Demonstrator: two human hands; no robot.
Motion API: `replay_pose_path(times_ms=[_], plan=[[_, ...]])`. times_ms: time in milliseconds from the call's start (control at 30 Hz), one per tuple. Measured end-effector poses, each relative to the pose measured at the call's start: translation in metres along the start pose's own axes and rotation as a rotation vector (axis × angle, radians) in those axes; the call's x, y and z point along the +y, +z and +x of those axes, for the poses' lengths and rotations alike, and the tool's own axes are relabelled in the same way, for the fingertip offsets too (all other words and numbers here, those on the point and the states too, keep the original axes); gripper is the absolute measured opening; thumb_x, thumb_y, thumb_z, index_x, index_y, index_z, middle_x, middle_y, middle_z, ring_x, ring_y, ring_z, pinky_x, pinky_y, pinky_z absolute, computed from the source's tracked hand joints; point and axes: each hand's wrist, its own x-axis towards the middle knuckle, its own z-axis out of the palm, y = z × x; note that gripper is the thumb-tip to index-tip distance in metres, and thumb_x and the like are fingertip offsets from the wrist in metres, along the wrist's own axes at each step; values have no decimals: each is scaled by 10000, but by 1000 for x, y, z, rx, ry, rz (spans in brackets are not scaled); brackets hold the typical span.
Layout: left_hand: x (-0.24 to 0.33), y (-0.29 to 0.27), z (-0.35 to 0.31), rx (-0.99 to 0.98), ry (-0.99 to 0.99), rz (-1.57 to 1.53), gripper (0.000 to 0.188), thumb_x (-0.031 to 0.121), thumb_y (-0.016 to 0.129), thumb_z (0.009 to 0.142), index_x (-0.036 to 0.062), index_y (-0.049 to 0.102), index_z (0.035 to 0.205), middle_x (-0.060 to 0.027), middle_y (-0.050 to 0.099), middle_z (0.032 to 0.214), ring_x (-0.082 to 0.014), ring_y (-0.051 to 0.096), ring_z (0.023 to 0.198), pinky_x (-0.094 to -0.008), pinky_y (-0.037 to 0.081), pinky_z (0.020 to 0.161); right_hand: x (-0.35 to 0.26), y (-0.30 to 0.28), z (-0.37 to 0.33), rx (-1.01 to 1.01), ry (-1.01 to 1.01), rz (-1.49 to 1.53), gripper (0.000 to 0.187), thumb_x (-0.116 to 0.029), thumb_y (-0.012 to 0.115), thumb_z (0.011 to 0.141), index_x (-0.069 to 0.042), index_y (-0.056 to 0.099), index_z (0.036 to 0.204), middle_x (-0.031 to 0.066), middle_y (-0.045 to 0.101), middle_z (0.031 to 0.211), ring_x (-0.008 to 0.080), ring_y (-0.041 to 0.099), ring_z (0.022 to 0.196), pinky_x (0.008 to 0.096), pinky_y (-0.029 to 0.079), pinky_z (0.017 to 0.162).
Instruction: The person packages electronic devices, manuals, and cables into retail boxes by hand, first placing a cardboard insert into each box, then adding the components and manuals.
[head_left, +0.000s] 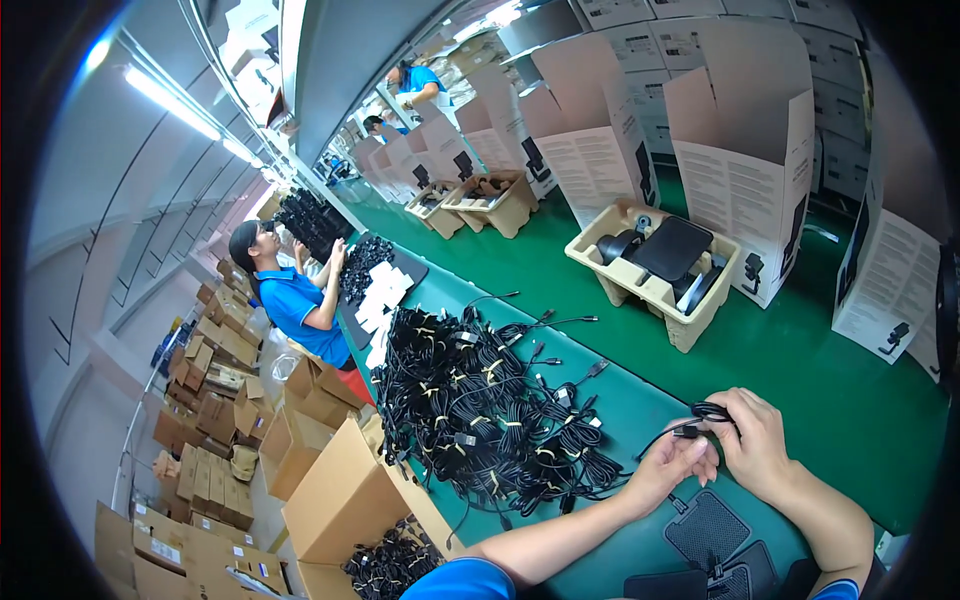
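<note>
A small coiled black cable point(712, 411) is held up between my two hands above the green bench. My right hand point(758, 442) has its fingers closed round the coil. My left hand point(672, 468) pinches the cable beside its dark connector, and a loose length bends away to the left. Left of my hands lies a large heap of black cables point(470, 400), tied in bundles with pale ties. Below my hands are flat black mesh-textured pads point(706, 526), partly hidden at the lower edge.
Beyond my hands a moulded tray point(652, 284) holds black parts on the green surface. Tall open white boxes point(740, 190) line the right side. An open carton point(335, 500) with cables stands at lower left. A co-worker in blue point(290, 295) works farther along the bench.
</note>
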Motion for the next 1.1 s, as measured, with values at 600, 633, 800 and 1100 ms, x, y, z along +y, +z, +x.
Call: replay_pose_path(times_ms=[600, 633, 800, 1100], plan=[[6, 13, -1, 446, 507, 432, 350, 104, 423, 912, 72, 338, 1250, -97, 495, 1049, -142, 522, 793, -228, 436, 623, -31, -22, 20, -133, -17, -223, 176, 33, 539, 711, -19, 492, 872, 97, 558, 741, 224, 511, 618, 314, 408, 576], [8, 14, -2, 431, 508, 484, 337, 104, 425, 911, 75, 364, 1241, -86, 498, 1053, -133, 517, 794, -219, 432, 626, -37, -19, 23, -184, -43, -253, 175, 40, 533, 717, -18, 485, 875, 96, 560, 742, 215, 515, 622, 311, 409, 577], [0, -12, -2, 186, 74, 500, 300, 178, 419, 924, 68, 442, 1202, -65, 514, 1081, -120, 499, 841, -200, 412, 669, -70, -10, 33, -195, 270, 159, 184, 63, 499, 754, -18, 443, 909, 84, 553, 720, 175, 532, 653, 280, 422, 592], [-20, 5, 7, 229, 258, -21, 287, 261, 390, 941, 47, 514, 1087, -50, 544, 868, -120, 517, 716, -227, 425, 645, -32, 21, 30, 1, 476, 475, 191, 70, 450, 781, -24, 396, 938, 96, 545, 843, 173, 544, 789, 284, 439, 747]])
